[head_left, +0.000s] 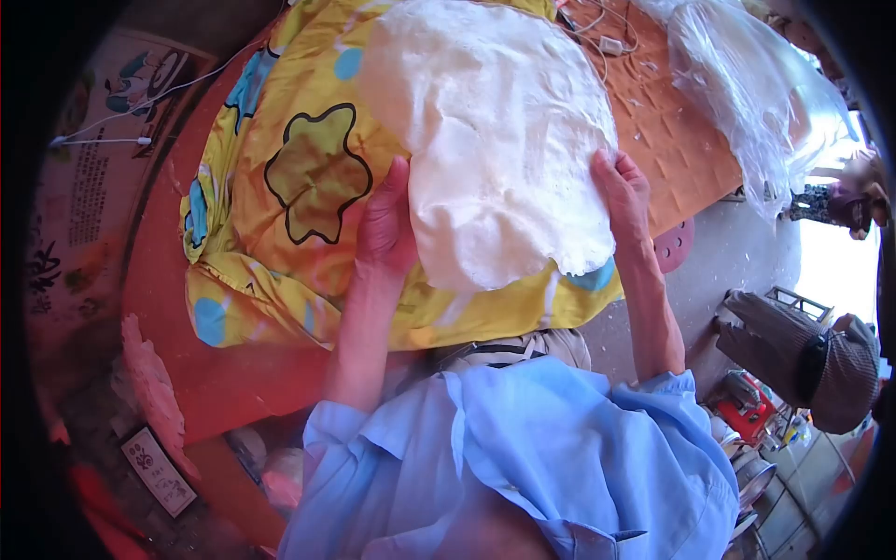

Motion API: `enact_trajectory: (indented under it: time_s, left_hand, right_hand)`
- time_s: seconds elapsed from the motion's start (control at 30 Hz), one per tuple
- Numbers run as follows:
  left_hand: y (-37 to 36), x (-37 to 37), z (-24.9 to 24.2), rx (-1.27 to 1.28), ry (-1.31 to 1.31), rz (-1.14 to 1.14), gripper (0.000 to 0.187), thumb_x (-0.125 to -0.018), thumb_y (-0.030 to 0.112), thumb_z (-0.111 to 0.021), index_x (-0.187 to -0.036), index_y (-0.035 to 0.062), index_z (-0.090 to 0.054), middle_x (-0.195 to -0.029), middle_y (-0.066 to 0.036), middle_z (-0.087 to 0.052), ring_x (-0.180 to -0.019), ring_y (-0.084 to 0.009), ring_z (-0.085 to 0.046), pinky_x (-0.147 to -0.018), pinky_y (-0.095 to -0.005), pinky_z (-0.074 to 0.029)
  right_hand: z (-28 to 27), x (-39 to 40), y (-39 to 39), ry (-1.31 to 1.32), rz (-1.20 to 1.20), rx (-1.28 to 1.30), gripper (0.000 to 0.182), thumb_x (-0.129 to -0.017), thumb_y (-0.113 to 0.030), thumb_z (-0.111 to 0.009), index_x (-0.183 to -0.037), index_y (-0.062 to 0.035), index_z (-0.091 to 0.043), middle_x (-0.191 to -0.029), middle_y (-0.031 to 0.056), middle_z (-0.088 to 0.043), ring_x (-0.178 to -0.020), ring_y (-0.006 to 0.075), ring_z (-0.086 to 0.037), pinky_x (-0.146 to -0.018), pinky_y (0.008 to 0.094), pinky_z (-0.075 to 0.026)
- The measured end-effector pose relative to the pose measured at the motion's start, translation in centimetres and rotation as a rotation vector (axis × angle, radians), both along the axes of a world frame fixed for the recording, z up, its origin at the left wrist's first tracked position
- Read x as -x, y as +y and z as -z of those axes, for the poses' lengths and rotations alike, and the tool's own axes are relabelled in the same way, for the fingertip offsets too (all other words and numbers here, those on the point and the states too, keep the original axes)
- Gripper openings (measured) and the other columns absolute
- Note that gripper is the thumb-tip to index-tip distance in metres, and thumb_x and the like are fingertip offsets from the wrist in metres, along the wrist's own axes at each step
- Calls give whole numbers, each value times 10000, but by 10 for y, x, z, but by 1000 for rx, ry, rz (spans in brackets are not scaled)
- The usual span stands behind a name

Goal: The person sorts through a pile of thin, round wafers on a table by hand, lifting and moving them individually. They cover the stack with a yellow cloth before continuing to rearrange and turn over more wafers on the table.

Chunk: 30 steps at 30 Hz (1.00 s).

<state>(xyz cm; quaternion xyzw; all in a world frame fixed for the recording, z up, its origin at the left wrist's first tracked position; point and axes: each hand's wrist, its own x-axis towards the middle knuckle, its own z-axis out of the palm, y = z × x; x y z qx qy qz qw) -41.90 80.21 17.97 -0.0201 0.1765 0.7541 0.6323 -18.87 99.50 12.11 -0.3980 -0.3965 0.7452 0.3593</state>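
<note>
A large, thin, whitish sheet point(509, 140) with an uneven lower edge hangs between my two hands, above a yellow patterned cloth point(261, 196). At its left edge is my left hand point(387, 219), thumb pointing up and fingers behind the sheet. My right hand point(621, 187) pinches the right edge between thumb and curled fingers. The cloth, printed with a black-outlined star shape and blue dots, lies on a reddish-orange table point(215, 392).
Clear plastic bags point(737, 93) lie at the table's back right, near a white cable point(611, 45). A round red stool point(674, 245) stands beside the table. Another person point(812, 359) is at the right. A printed box point(103, 177) is at the left.
</note>
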Motion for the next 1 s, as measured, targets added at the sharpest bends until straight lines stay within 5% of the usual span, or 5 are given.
enact_trajectory:
  time_s: [0.47, 0.57, 0.63, 0.77, 1.0]
  left_hand:
    - [-2, 12, -12, 178, 447, -55, 280, -907, 90, -649, -1174, 30, -594, -1112, -52, -669, -1039, -167, -634, -965, -313, -486]
    - [-2, 9, -18, 176, 560, -48, 345, -936, 125, -591, -1268, 37, -564, -1159, -52, -658, -1060, -174, -631, -964, -317, -488]
    - [-31, 66, 75, -299, 571, 127, 459, -934, 167, -567, -1367, 34, -492, -1256, -74, -615, -1140, -192, -593, -993, -340, -468]
    - [-41, 43, 36, -70, 523, -40, 481, -925, 164, -565, -1380, 32, -478, -1273, -75, -602, -1159, -195, -577, -1007, -341, -450]
    - [-43, 16, -3, 51, 492, -122, 521, -909, 157, -560, -1403, 29, -452, -1303, -78, -579, -1192, -201, -549, -1031, -342, -418]
  right_hand:
    - [23, 5, 4, 250, -35, 56, 103, -938, -99, -675, -1015, -40, -640, -916, 3, -675, -791, 58, -617, -727, 233, -524]
    - [16, -3, 11, 297, -42, -172, 89, -941, -98, -669, -1013, -53, -643, -949, 24, -686, -850, 80, -632, -765, 268, -532]
    - [-20, -10, 10, 342, 10, -335, 78, -928, -69, -670, -995, -39, -645, -984, 73, -698, -908, 157, -652, -785, 317, -540]
    - [-119, -11, 8, 205, -226, -1346, 204, -775, -59, -722, -953, 5, -647, -968, 172, -704, -910, 337, -665, -759, 404, -544]
    - [-93, -33, -26, -250, -344, -1384, 226, -603, -56, -789, -801, -102, -691, -1090, 147, -690, -1124, 389, -611, -937, 478, -494]
